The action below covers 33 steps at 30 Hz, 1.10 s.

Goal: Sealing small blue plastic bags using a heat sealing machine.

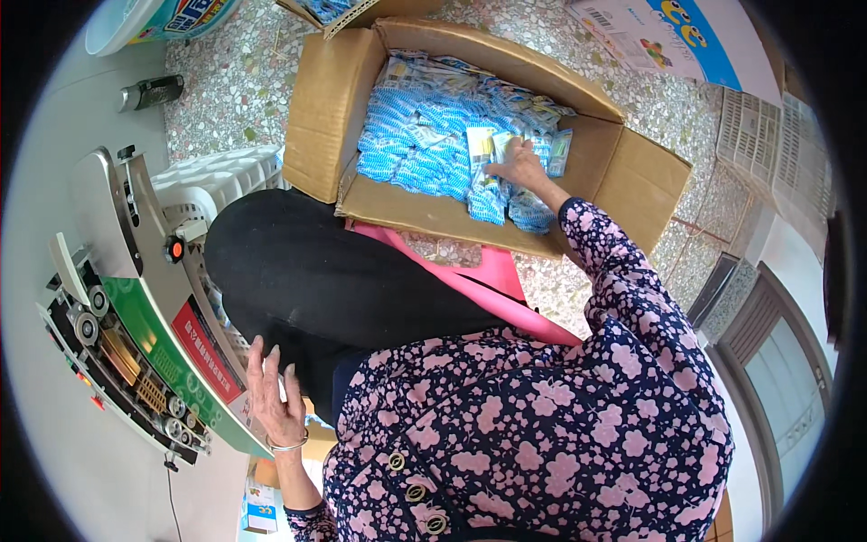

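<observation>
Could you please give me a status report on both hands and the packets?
Right hand at blue packets inside carton. Left hand beside green-fronted machine. Carton flaps open, blue packets exposed.

I saw a white basket (221, 174). Past the basket were a dark bottle (158, 92) and a big tub (116, 29). Far right of the basket was a grey door (787, 388).

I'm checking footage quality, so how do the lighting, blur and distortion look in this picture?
Distortion, head view: strong fisheye, far edge of the cardboard box bowed, corners black; lighting, head view: bright, the speckled floor pale just below the box; sharpness, head view: right hand and left hand without heavy motion blur, fine detail on the blue packets hard to make out.
</observation>
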Available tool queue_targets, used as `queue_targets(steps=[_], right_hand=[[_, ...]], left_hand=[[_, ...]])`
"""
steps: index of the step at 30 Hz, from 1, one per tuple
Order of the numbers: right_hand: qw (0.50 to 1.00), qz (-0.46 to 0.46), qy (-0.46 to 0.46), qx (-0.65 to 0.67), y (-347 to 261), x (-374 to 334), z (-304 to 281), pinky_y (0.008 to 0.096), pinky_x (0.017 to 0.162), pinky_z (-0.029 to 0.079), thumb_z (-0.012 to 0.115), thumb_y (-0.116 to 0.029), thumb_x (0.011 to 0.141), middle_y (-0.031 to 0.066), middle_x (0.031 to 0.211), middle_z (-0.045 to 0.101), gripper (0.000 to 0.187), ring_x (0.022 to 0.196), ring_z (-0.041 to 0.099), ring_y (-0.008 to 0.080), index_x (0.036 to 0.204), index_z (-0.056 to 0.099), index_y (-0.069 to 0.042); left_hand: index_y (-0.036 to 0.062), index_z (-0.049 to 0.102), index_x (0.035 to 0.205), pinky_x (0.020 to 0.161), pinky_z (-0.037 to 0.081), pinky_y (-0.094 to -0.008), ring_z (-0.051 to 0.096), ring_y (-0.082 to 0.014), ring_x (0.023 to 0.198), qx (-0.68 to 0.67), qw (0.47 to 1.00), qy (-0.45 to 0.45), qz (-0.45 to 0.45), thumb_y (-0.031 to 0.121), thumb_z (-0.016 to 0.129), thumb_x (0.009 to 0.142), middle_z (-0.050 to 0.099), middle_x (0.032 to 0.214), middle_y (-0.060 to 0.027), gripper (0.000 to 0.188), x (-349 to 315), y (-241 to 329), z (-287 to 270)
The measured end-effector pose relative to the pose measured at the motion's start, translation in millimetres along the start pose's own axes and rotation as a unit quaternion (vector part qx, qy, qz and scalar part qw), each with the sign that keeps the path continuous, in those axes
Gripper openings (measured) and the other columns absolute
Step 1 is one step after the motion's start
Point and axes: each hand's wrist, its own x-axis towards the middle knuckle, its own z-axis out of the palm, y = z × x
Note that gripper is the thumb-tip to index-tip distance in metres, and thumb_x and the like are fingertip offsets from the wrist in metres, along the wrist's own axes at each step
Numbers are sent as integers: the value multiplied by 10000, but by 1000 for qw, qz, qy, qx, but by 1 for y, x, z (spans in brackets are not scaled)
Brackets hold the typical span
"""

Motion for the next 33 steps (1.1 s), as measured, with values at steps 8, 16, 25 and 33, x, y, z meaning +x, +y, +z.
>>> queue_targets(steps=[8,16,25,33], right_hand=[[997,67,22,5,-27,-4,6,412,844,492,762,-528,601,407,1192,411,967,1026,543,468,1180,347,127],[997,-24,32,63,6,6,-9,389,865,479,732,-189,622,308,1027,575,631,1008,573,376,1064,446,158],[985,-38,0,168,45,8,-26,341,663,472,748,-145,630,102,864,576,406,778,551,207,932,524,8],[938,29,-158,307,53,8,-56,273,636,465,726,-78,660,34,840,548,362,760,542,130,955,522,-25]], left_hand=[[9,563,1157,1008,375,-402,475,-353,1203,5,1000,-4,3,20,566,840,485,1312,-183,317,0,0,-1],[5,565,1150,983,402,-400,497,-351,1175,8,1000,22,9,-18,572,823,488,1297,-196,327,6,3,-10],[-10,548,1120,931,459,-435,536,-411,1110,-17,984,125,126,-83,570,783,480,1258,-266,346,28,30,-37],[-1,555,1095,913,466,-443,555,-405,1082,-48,969,141,195,-77,624,751,502,1223,-263,359,64,59,-31]])
